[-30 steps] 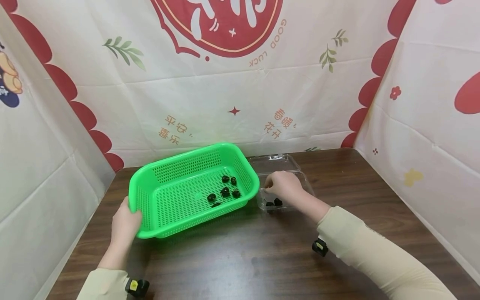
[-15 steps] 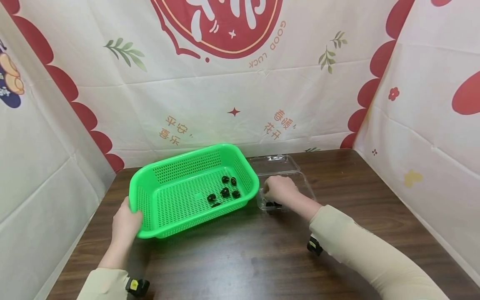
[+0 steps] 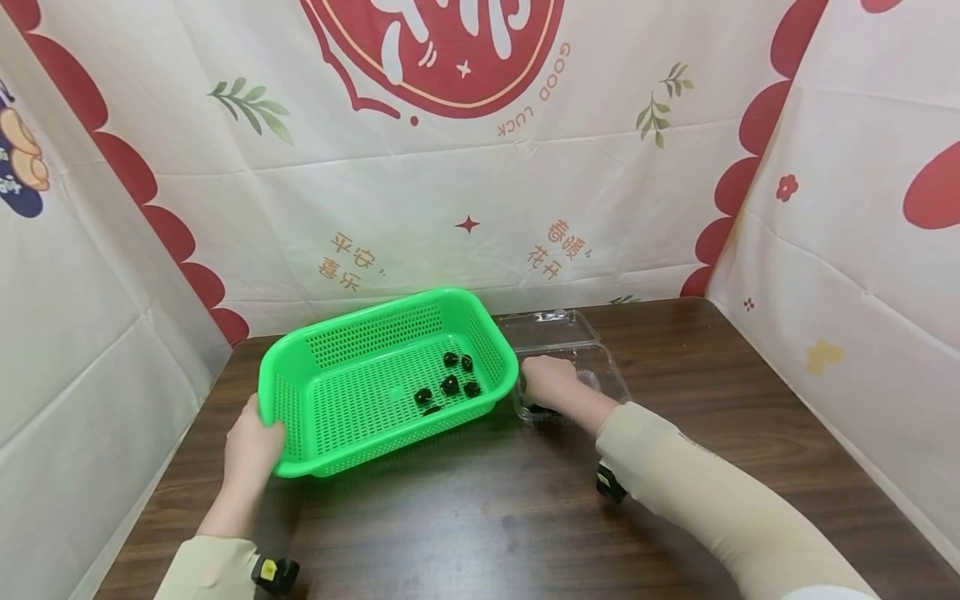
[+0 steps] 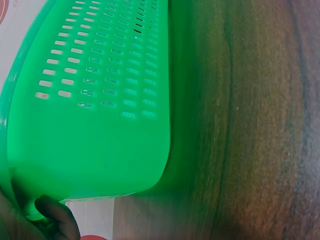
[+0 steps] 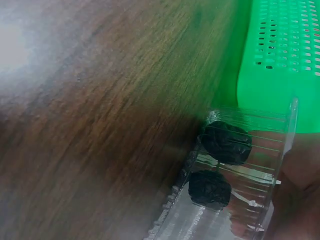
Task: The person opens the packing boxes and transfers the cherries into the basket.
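My left hand (image 3: 252,446) grips the left end of a green perforated basket (image 3: 390,439), thumb over its rim; a dark finger (image 4: 61,219) shows at the corner in the left wrist view. Several dark, shiny, wrinkled lumps (image 3: 450,385) lie in the basket's right part. My right hand (image 3: 551,383) reaches down into a clear plastic box (image 3: 613,382) beside the basket. In the right wrist view, two black lumps, one (image 5: 227,142) above the other (image 5: 210,190), sit against the box's see-through wall. The right fingertips are hidden, so whether they hold a lump is unclear.
The clear box's hinged lid (image 3: 547,327) lies folded back toward the rear cloth (image 3: 420,200). Printed cloth hangs on the left, back and right of the brown wooden table (image 3: 465,525). The basket's right end stands close against the box.
My right hand has moved slightly left and lower into the clear box, covering more of the black lumps. My left hand and the basket have stayed in place.
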A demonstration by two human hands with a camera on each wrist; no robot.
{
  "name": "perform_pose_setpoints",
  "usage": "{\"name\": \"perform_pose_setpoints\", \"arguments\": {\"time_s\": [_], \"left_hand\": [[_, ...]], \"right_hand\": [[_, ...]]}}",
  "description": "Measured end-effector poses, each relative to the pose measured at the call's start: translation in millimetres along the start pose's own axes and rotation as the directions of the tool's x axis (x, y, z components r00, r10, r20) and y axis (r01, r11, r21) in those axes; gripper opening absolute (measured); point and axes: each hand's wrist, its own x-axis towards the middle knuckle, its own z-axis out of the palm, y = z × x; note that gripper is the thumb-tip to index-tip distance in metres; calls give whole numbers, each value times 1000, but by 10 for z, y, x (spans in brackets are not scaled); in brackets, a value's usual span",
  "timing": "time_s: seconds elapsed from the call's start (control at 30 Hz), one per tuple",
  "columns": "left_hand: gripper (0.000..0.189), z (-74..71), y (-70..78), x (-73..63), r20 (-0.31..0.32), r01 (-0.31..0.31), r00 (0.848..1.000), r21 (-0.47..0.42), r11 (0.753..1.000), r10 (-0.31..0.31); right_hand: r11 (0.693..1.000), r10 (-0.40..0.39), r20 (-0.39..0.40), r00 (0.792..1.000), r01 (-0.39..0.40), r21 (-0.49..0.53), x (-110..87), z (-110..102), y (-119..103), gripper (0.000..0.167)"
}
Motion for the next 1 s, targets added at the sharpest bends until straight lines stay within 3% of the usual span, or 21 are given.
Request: {"name": "perform_pose_setpoints", "arguments": {"time_s": [0.13, 1.0], "left_hand": [[52, 2, -1, -7, -5, 2, 1000, -1, 1000, -2], [53, 18, -35, -1, -26, -21, 999, 9, 1000, 21]], "right_hand": [[1000, 14, 27, 1000, -14, -16, 19, 5, -34, 34], [999, 31, 23, 999, -30, -31, 50, 100, -39, 31]]}}
